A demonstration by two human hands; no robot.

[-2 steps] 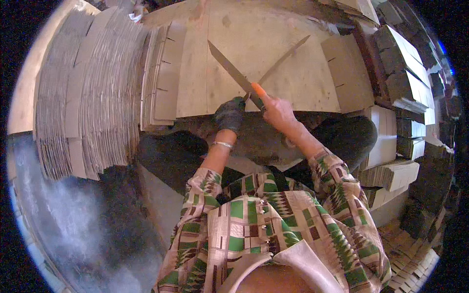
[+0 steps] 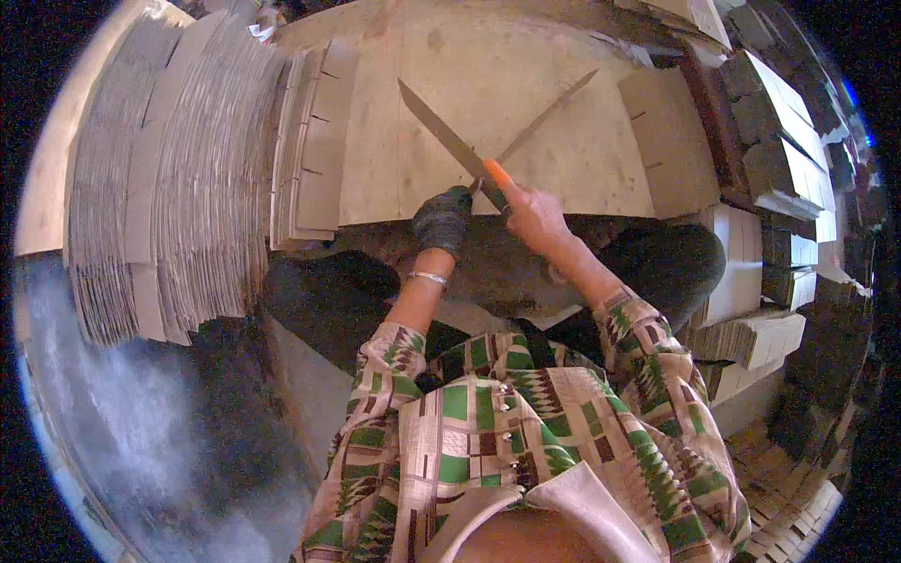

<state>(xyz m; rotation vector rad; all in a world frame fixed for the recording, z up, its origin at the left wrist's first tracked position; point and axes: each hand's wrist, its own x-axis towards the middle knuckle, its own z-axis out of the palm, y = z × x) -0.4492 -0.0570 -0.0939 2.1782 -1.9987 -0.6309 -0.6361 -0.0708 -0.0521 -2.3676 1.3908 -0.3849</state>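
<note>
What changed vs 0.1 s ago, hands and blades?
No clear movement; nothing taken or let go. Left hand still grips one blade, right hand the other blade, crossed over the wooden board. Cardboard stack unchanged.

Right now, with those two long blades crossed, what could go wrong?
A slip might cut the right hand, bare but for an orange covering on a finger close to the left-pointing blade. If that blade skids along the right-pointing blade, it could perhaps catch the gloved left hand near the crossing.
</note>
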